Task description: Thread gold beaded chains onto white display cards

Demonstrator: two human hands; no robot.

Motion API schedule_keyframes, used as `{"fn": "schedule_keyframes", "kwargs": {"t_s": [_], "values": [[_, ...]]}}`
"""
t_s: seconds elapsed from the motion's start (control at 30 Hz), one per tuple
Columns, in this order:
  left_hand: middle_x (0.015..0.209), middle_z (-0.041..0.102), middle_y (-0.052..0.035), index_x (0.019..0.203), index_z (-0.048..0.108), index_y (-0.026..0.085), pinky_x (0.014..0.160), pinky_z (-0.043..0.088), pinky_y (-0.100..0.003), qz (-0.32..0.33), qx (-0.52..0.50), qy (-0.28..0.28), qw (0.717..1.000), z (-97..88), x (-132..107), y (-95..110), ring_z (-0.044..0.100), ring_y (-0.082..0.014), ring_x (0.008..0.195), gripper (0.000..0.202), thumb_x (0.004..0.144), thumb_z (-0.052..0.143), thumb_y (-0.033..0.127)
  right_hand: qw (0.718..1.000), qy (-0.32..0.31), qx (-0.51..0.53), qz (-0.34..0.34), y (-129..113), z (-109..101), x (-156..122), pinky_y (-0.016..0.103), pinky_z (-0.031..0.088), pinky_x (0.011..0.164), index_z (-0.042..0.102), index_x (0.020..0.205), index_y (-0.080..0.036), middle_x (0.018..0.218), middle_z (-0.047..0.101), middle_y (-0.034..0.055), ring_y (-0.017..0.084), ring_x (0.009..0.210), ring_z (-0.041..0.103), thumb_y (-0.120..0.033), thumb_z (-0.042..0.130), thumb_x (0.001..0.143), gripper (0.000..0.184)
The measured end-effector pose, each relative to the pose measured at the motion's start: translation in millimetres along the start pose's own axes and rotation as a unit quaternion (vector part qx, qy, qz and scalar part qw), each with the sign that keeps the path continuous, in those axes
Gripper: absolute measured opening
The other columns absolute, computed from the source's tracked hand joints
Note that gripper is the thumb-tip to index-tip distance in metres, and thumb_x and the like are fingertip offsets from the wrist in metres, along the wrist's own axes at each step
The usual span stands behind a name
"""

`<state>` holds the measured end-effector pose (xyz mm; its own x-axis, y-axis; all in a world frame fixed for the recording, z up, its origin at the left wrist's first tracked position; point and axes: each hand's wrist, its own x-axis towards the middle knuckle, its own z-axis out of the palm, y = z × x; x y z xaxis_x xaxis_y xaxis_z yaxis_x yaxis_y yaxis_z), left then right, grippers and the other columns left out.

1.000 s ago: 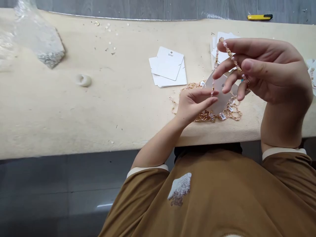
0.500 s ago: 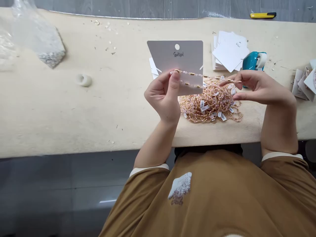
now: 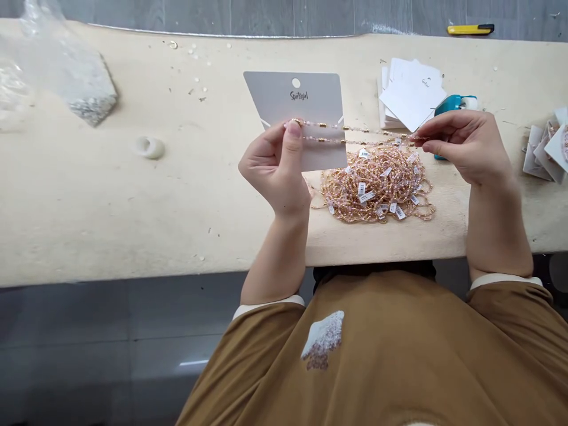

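My left hand (image 3: 275, 168) grips a white display card (image 3: 306, 106) with a hole and printed logo, held upright above the table. Its thumb presses one end of a pink and gold beaded chain (image 3: 355, 131) against the card. The chain runs in two strands across the card to my right hand (image 3: 465, 145), which pinches its other end and keeps it taut. Below the stretched chain lies a heap of similar beaded chains with small white tags (image 3: 377, 186).
A stack of blank cards (image 3: 412, 92) lies at the back right beside a teal tape dispenser (image 3: 450, 105). More carded pieces (image 3: 548, 148) sit at the far right. A yellow utility knife (image 3: 470, 29), a plastic bag of beads (image 3: 66, 77) and a small white ring (image 3: 149, 147) also lie on the beige table (image 3: 133, 207).
The card came up into my left hand and the chain got stretched across it. Since half a second ago the card and left hand shifted left; my right hand pulled the chain tighter.
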<state>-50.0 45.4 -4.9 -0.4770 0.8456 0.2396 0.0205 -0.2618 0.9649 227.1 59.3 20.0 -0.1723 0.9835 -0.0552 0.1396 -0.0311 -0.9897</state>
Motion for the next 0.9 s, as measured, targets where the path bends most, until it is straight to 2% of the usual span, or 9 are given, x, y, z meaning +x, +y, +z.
{"fn": "schedule_keyframes", "kwargs": {"t_s": [0.13,0.2,0.27,0.37,0.47,0.57,0.63,0.77,0.9], "values": [[0.097,0.077,0.0052,0.095,0.075,0.033,0.101,0.058,-0.040,-0.017,0.032,-0.042,0.998,-10.9,8,-19,0.071,-0.0165,0.105,0.036,0.081,0.073,0.067,0.999,-0.030,0.025,-0.022,-3,-8,-2,0.037,0.063,0.097,0.076,0.103,-0.025,0.105,0.076,0.0042,0.021,0.104,0.072,-0.023,0.087,0.072,0.033],[0.099,0.077,0.0076,0.097,0.074,0.032,0.101,0.058,-0.039,-0.021,0.047,-0.048,0.998,-14.8,11,-23,0.070,-0.0144,0.105,0.037,0.084,0.071,0.066,0.998,-0.032,0.039,-0.030,-5,-12,-3,0.038,0.062,0.103,0.076,0.109,-0.027,0.111,0.076,0.0038,0.021,0.110,0.072,-0.026,0.084,0.077,0.032],[0.096,0.078,0.0098,0.097,0.074,0.030,0.097,0.058,-0.038,-0.009,0.069,-0.044,0.997,-16.3,12,-23,0.070,-0.0122,0.100,0.034,0.086,0.071,0.062,0.998,-0.030,0.035,-0.039,-6,-14,-4,0.036,0.062,0.103,0.077,0.111,-0.027,0.114,0.076,0.0036,0.021,0.114,0.071,-0.023,0.084,0.077,0.035],[0.093,0.078,0.0119,0.095,0.074,0.031,0.094,0.059,-0.037,0.022,0.090,-0.045,0.995,-17.1,12,-22,0.070,-0.0108,0.096,0.026,0.089,0.070,0.057,0.998,0.012,0.001,-0.059,-5,-13,-4,0.032,0.064,0.093,0.080,0.107,-0.025,0.109,0.078,0.0037,0.019,0.102,0.074,-0.013,0.087,0.069,0.041],[0.099,0.078,0.0127,0.099,0.073,0.034,0.097,0.058,-0.039,0.032,0.098,-0.073,0.992,-20.3,13,-25,0.070,-0.0113,0.101,0.026,0.093,0.065,0.057,0.989,0.095,-0.049,-0.106,0,-9,-1,0.031,0.062,0.078,0.082,0.090,-0.021,0.089,0.078,0.0049,0.016,0.082,0.073,-0.010,0.083,0.071,0.022],[0.106,0.078,0.0129,0.104,0.073,0.036,0.102,0.057,-0.040,0.034,0.101,-0.104,0.989,-23.6,13,-27,0.070,-0.0120,0.108,0.027,0.096,0.058,0.057,0.975,0.135,-0.088,-0.150,4,-9,1,0.032,0.055,0.068,0.082,0.081,-0.022,0.080,0.075,0.0061,0.016,0.075,0.069,-0.012,0.080,0.075,0.011],[0.103,0.078,0.0132,0.102,0.073,0.036,0.101,0.058,-0.040,0.026,0.100,-0.102,0.989,-23.4,13,-26,0.070,-0.0119,0.105,0.023,0.095,0.062,0.055,0.973,0.132,-0.101,-0.159,6,-13,2,0.031,0.051,0.066,0.082,0.084,-0.023,0.080,0.075,0.0064,0.016,0.074,0.067,-0.013,0.080,0.076,0.013],[0.096,0.078,0.0130,0.095,0.074,0.035,0.098,0.060,-0.040,0.000,0.091,-0.074,0.993,-20.7,14,-23,0.071,-0.0117,0.099,0.020,0.089,0.071,0.054,0.971,0.042,-0.156,-0.175,8,-23,2,0.032,0.049,0.069,0.083,0.103,-0.028,0.090,0.072,0.0068,0.014,0.078,0.063,-0.014,0.078,0.078,0.029],[0.104,0.078,0.0112,0.099,0.073,0.035,0.108,0.058,-0.044,-0.030,0.079,-0.082,0.993,-21.0,17,-26,0.070,-0.0147,0.112,0.029,0.087,0.070,0.061,0.951,0.037,-0.207,-0.227,6,-28,0,0.030,0.043,0.062,0.083,0.099,-0.031,0.086,0.071,0.0047,0.012,0.071,0.058,-0.013,0.077,0.079,0.028]]}}
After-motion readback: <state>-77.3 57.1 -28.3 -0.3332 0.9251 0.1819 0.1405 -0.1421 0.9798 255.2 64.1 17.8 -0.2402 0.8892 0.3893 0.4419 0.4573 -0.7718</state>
